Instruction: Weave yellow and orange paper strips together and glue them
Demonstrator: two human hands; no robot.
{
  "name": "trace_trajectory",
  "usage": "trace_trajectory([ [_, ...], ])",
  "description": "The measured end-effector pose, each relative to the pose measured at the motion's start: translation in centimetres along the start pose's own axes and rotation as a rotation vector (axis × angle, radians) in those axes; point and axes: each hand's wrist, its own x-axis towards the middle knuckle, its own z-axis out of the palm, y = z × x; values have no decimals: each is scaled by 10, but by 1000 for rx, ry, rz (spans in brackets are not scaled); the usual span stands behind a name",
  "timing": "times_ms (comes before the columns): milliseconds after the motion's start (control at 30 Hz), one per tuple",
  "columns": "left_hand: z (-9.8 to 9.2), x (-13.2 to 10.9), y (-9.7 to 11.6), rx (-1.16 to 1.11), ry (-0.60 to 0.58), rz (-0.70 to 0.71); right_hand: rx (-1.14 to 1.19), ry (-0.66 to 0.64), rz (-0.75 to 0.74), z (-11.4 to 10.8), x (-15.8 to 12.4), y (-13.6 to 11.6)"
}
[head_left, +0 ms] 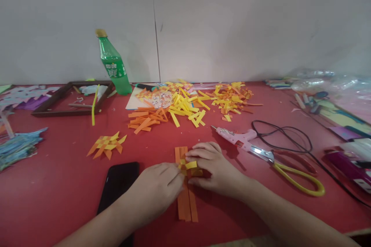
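Observation:
Upright orange paper strips (185, 206) lie side by side on the red table, crossed near their upper half by short yellow strips. My left hand (160, 185) is closed, its fingertips pinching the left edge of this weave. From the right, my right hand (213, 170) bends its fingers round a yellow paper strip (191, 165), whose end lifts off the orange ones. The fingers partly hide the crossing. A black phone (120, 179) lies partly under my left forearm. Up and to the left rests a woven orange and yellow paper piece (107, 144) with pointed ends.
Loose yellow strips (185, 104), orange strips (147, 117) and paper scraps (232, 98) lie behind my hands. To the right are a pink glue gun (236, 137) with a black cord and yellow-handled scissors (298, 179). A green bottle (116, 69) leans by a brown frame (69, 114).

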Motion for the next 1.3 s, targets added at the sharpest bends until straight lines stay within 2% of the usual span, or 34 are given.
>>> trace_trajectory([
  [200, -2, 3, 1, 16, -40, -7, -5, 23, -4, 2, -1, 1],
  [567, -2, 4, 1, 39, -7, 22, -9, 10, 6, 1, 0, 0],
  [967, -3, 5, 2, 18, -77, -8, 9, 2, 8, 2, 0, 1],
  [1167, 0, 3, 3, 27, 24, -41, 5, -10, 19, 1, 1, 0],
  [1300, 0, 3, 2, 14, -2, -48, 8, -35, 39, -1, 2, -2],
])
